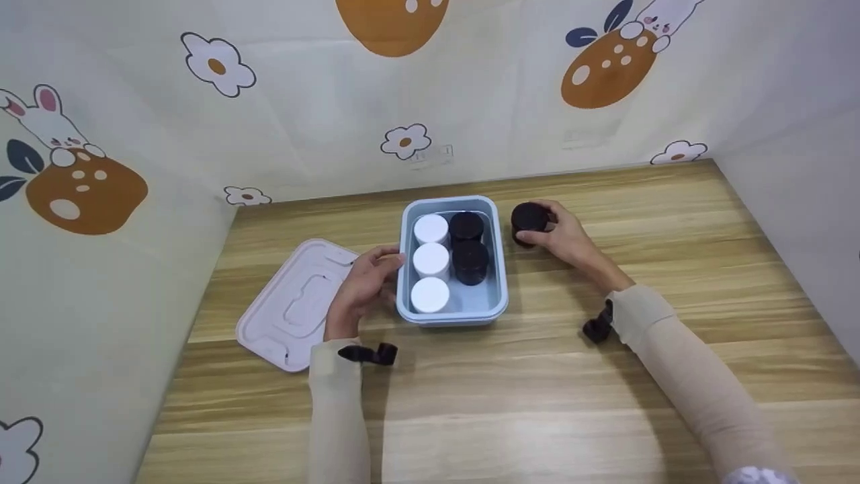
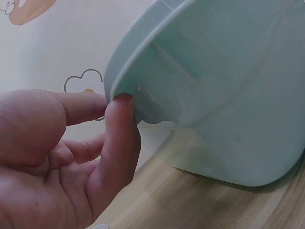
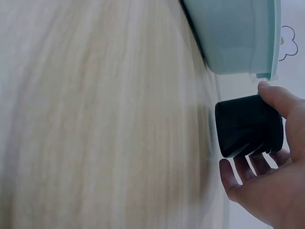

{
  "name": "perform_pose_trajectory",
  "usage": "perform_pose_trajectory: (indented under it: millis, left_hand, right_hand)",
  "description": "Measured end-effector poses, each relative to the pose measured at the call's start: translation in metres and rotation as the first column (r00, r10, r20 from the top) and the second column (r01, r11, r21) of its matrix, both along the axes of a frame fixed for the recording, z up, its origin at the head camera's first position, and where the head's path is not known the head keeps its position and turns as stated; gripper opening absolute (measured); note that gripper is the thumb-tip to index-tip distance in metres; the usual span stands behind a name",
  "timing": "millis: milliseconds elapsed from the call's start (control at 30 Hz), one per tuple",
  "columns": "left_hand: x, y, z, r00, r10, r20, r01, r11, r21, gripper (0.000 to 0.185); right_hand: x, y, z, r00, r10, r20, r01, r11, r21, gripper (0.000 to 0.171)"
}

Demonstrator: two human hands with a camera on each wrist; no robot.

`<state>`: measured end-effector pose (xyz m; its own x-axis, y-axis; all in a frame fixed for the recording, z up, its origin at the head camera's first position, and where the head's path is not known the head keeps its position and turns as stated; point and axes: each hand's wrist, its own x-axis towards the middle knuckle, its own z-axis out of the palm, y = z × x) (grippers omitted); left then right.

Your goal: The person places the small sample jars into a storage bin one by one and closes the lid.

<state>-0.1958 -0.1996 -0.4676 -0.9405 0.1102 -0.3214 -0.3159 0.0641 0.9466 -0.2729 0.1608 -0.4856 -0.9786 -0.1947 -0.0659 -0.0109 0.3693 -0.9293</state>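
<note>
A light blue plastic box [image 1: 502, 296] stands on the table, holding three white-lidded jars [image 1: 431, 261] on its left side and two black jars [image 1: 470, 262] on its right. My left hand [image 1: 366, 279] pinches the box's left rim; in the left wrist view the fingers [image 2: 121, 138] meet at that rim. Just right of the box, my right hand [image 1: 568, 235] grips another black jar [image 1: 529, 218] between thumb and fingers. The right wrist view shows this black jar [image 3: 245, 126] upright, slightly above the tabletop, beside the box wall [image 3: 228, 38].
A pale lid [image 1: 289, 316] lies flat on the table left of the box, partly behind my left hand. The wooden table [image 1: 504, 403] meets a patterned cloth wall [image 1: 322, 114] at the back. Black straps with small cameras [image 1: 386, 354] sit on both wrists.
</note>
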Motion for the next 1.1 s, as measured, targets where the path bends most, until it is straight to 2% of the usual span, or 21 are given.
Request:
perform_pose_trajectory:
  millis: [200,467,833,1100]
  left_hand:
    - [0.0,0.001,0.0,1.0,-0.003,-0.005,0.003,1.0,0.001,0.043]
    - [0.0,0.0,0.0,1.0,0.013,0.001,-0.013,1.0,-0.011,0.041]
    - [0.0,0.0,0.003,1.0,-0.01,0.015,0.011,0.998,-0.056,0.045]
    - [0.0,0.0,0.002,0.999,-0.001,0.036,0.003,0.999,-0.052,0.044]
  right_hand:
    - [0.005,-0.002,0.007,1.0,0.005,0.009,-0.005,0.999,-0.052,0.078]
    - [0.012,-0.006,0.02,0.999,0.0,-0.05,-0.003,0.998,-0.065,0.07]
    - [0.019,-0.013,0.043,0.992,-0.008,-0.127,-0.01,0.989,-0.144,0.065]
    - [0.027,-0.017,0.058,0.988,0.045,-0.146,-0.066,0.987,-0.144,0.063]
